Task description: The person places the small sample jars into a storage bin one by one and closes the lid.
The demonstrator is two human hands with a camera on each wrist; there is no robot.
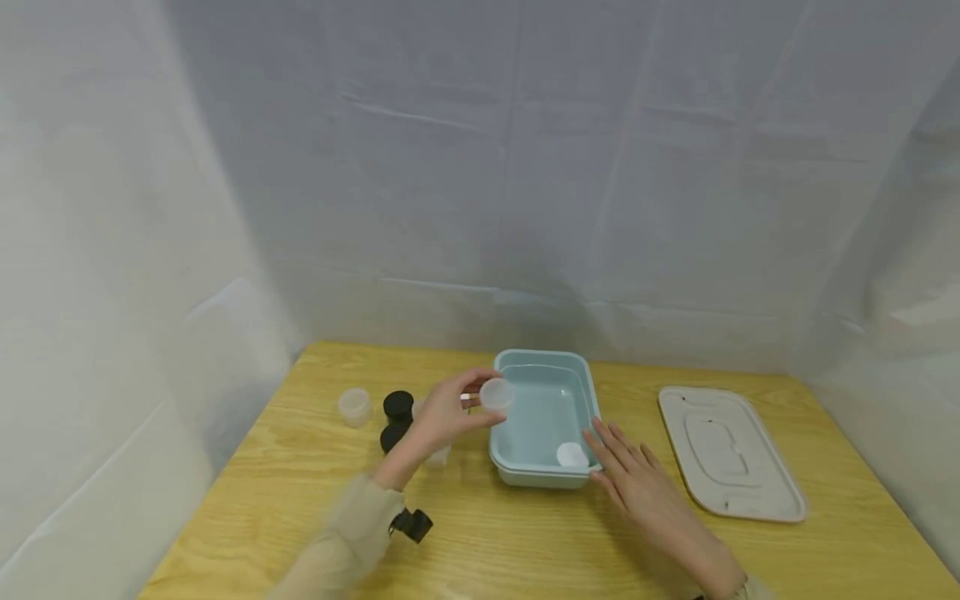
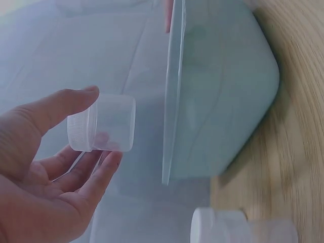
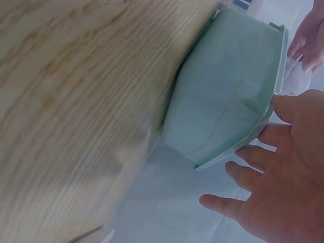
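Jar (image 2: 104, 123) — small, clear, lidless, threaded rim.

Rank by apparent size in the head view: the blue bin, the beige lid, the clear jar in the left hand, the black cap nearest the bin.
1. beige lid and blue bin: similar footprint, too close to rank.
2. clear jar, pinched by the left hand, and black cap: alike.

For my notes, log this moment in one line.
left hand: holds small clear plastic jar over pale blue plastic tub | right hand: open, at tub's near corner
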